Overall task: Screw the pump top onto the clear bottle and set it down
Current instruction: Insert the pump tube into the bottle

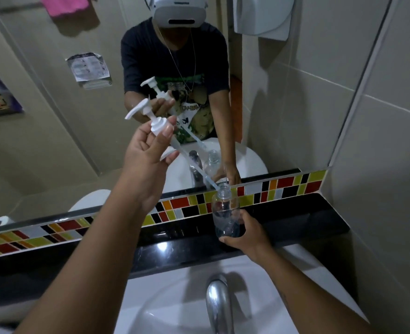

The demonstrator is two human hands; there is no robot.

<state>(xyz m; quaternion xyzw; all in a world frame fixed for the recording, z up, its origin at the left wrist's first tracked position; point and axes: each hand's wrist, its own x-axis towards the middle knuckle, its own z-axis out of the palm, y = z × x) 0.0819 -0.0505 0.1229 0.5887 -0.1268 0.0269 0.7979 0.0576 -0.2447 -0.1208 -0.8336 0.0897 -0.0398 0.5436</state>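
My left hand point(148, 153) holds the white pump top point(151, 121) by its collar, raised in front of the mirror and tilted. Its long clear dip tube slants down to the right, and the tube's tip reaches the open neck of the clear bottle point(224, 213). My right hand point(247, 233) grips the lower part of that empty bottle, which stands upright on the black ledge point(295, 225). The pump collar is well above the bottle's neck.
A chrome tap point(219, 307) rises over the white basin point(175, 309) below my arms. A band of coloured tiles point(283, 186) runs behind the ledge, under the mirror point(78, 116). A white wall dispenser point(263, 15) hangs at the upper right.
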